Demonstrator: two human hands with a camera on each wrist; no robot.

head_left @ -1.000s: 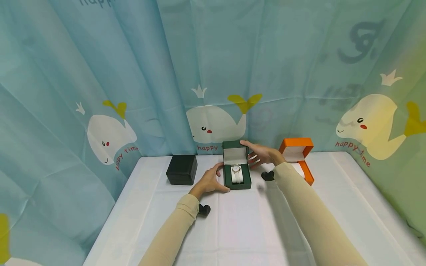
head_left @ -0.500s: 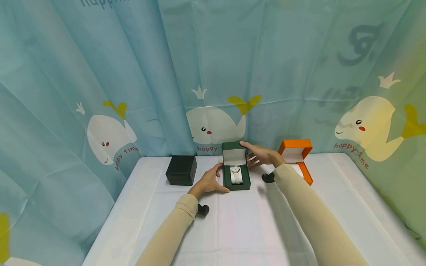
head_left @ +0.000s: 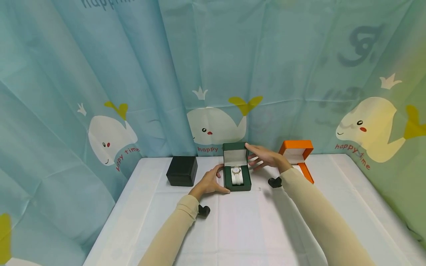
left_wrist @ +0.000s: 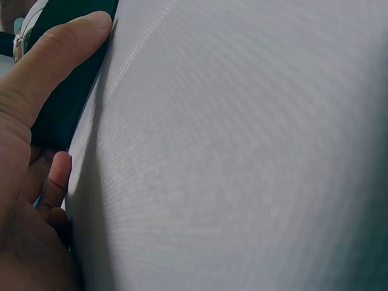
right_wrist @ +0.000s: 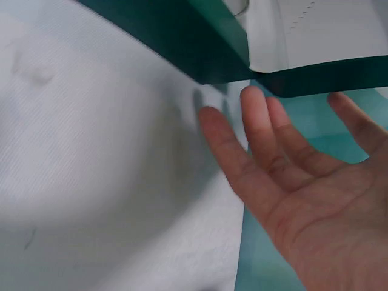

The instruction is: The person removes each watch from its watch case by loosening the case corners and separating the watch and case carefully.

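A green watch box [head_left: 246, 181] stands with its lid [head_left: 234, 146] raised, showing a pale lining. Inside lies a wristwatch [head_left: 236, 170] with a white strap around a white cushion. My left hand [head_left: 209, 183] holds the box base at its left side; in the left wrist view the thumb [left_wrist: 66, 45] presses the green wall and the other fingers bend behind it. At the lid's right edge, my right hand [head_left: 266, 157] touches with one fingertip. Its remaining fingers [right_wrist: 260, 130] spread loosely beside the box and grip nothing.
A closed black box [head_left: 181, 170] sits to the left on the white table [head_left: 233, 225]. To the right, behind my right forearm, an orange box [head_left: 297, 145] stands with its lid up, partly hidden. A blue curtain [head_left: 213, 55] hangs along the back edge.
My right hand has shifted slightly right along the lid's edge, its wrist moving outward. The left hand keeps its place, and the green box looks unmoved.
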